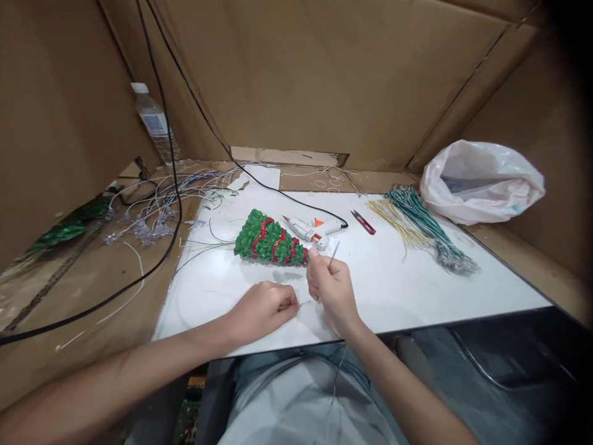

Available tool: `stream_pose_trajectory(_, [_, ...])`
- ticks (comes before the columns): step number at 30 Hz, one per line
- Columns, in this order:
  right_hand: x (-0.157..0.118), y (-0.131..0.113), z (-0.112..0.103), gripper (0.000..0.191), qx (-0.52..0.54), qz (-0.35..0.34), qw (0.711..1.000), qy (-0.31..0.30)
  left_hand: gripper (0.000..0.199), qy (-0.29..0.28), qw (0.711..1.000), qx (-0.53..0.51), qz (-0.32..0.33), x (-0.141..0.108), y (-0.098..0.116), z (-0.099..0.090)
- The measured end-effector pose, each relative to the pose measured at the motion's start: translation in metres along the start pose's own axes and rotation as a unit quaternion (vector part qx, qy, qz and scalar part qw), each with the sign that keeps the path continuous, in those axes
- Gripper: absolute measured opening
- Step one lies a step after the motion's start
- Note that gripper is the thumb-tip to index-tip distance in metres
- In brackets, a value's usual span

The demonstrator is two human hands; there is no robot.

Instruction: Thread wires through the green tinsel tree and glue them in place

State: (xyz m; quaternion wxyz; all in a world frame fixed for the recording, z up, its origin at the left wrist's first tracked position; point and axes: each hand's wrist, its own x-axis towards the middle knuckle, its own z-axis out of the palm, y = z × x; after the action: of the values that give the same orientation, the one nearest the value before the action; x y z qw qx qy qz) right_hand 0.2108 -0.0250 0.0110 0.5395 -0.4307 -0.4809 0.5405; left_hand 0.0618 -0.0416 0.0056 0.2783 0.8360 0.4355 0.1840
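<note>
My left hand (pixel 269 307) is closed in a pinch over the white board (pixel 398 296), with a thin wire (pixel 304 303) at its fingertips. Beside it on the right, my right hand (pixel 331 281) is closed around a thin pale stick (pixel 334 252) that points up. Just beyond my hands a small green tree (pixel 264 238) with red garland lies on its side, its tip by my right fingers. Behind my right hand rests a white glue gun (pixel 308 230) with an orange trigger. Red-handled snips (pixel 363 222) lie further right.
Yellow wires (pixel 401 224) and green wires (pixel 424 225) lie at the right, near a white plastic bag (pixel 482 182). A water bottle (pixel 155 123) and clear-tipped wires (pixel 152 219) are at the left. A black cable (pixel 199 102) hangs across. Cardboard walls surround the board.
</note>
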Motion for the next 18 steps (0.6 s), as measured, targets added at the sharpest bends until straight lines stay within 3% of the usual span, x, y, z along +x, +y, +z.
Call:
stream_pose_trajectory(4, [0.004, 0.002, 0.006, 0.058, 0.052, 0.019, 0.998, 0.002, 0.014, 0.01, 1.0, -0.021, -0.004, -0.001, -0.001, 0.001])
stream_pose_trajectory(8, [0.003, -0.005, 0.01, 0.061, 0.111, -0.008, 0.994, 0.007, 0.014, 0.017, 1.0, -0.014, 0.003, -0.001, -0.002, 0.002])
stream_pose_trajectory(18, [0.0, -0.003, 0.018, 0.061, 0.109, -0.006, 0.994, 0.005, 0.013, 0.019, 1.0, 0.006, 0.009, -0.001, -0.002, 0.002])
